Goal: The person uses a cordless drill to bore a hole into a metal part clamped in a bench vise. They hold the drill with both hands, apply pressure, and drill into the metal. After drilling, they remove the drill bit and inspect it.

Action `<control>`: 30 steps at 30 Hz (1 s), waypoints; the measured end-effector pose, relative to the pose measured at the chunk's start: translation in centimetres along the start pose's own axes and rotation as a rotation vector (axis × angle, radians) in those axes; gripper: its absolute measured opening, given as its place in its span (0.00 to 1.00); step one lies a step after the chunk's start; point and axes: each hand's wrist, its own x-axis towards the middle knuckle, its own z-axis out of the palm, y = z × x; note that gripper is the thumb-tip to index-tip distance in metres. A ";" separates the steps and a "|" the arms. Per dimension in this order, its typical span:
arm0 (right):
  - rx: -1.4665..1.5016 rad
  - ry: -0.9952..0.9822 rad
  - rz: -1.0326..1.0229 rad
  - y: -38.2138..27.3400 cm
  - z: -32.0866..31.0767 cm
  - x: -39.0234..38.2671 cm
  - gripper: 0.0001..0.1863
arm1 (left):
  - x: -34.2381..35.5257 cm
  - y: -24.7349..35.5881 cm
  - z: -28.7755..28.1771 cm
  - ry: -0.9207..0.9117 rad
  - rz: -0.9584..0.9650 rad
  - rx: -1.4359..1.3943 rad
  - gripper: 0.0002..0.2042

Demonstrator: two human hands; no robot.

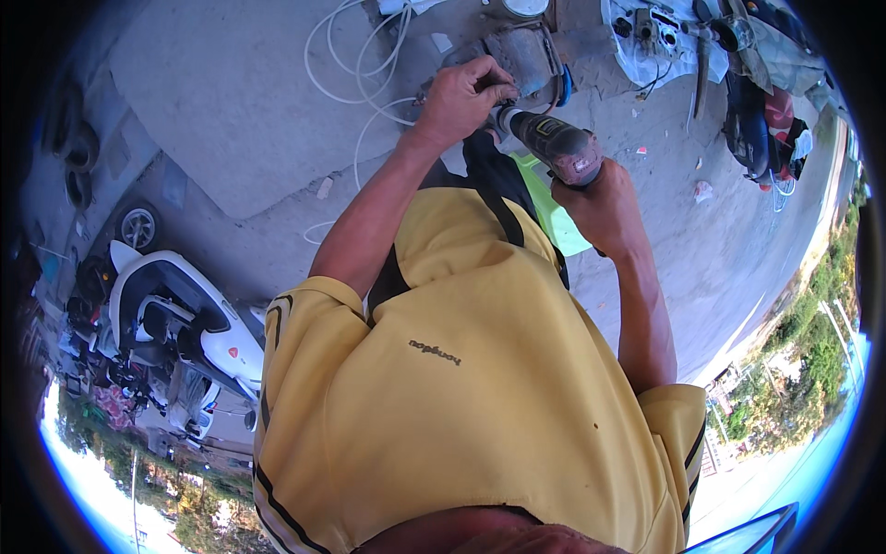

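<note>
My right hand (604,208) is wrapped round the grip of a dark power drill (556,143), whose nose points up and left. Close to the drill's tip, my left hand (466,97) has its thumb and fingers pinched together. Whatever lies between those fingers is too small and hidden to name. Just beyond both hands stands a worn, greasy metal block (524,57), perhaps an engine part. Whether the drill's tip touches it is hidden by my left hand.
A looped white hose (362,92) lies on the concrete left of the block. Metal parts rest on a white sheet (637,60) at the far right. A light green plastic stool (558,217) shows beneath me. To the left stands a white scooter (226,346), with tyres (83,148) beyond.
</note>
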 end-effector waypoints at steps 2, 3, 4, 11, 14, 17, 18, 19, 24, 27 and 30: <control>-0.001 0.005 0.023 0.2 0.0 0.0 0.15 | 0.1 -0.2 0.0 0.001 0.012 0.009 0.03; 0.019 0.011 0.039 0.6 -0.1 0.0 0.15 | 0.1 -0.3 0.1 0.004 0.033 0.032 0.03; 0.039 0.018 0.054 0.8 -0.1 0.0 0.15 | 0.1 -0.4 0.1 0.008 0.054 0.055 0.03; -0.029 -0.003 0.022 0.4 -0.4 0.1 0.14 | 0.1 -0.4 0.1 0.006 0.055 0.031 0.03; -0.004 -0.003 0.019 0.6 -0.3 0.2 0.14 | 0.1 -0.2 0.0 0.004 0.062 0.051 0.03; 0.003 0.007 -0.009 -0.1 0.0 0.0 0.14 | 0.0 -0.2 0.1 0.011 0.059 0.057 0.03; -0.021 0.014 -0.020 -0.5 0.2 0.0 0.14 | 0.0 -0.5 0.1 0.012 0.050 0.042 0.04; -0.046 0.020 -0.030 -0.6 0.4 -0.1 0.14 | 0.0 -0.6 0.1 0.014 0.041 0.027 0.04; 0.028 0.042 0.040 0.8 -0.1 -0.1 0.14 | -0.1 -0.4 0.2 0.032 0.057 0.058 0.04; -0.023 0.040 0.031 1.0 -0.6 0.4 0.14 | 0.0 -0.4 0.1 0.019 0.050 0.065 0.05; 0.003 0.012 0.070 1.3 -0.7 0.3 0.13 | 0.0 -0.5 0.2 0.026 0.057 0.051 0.05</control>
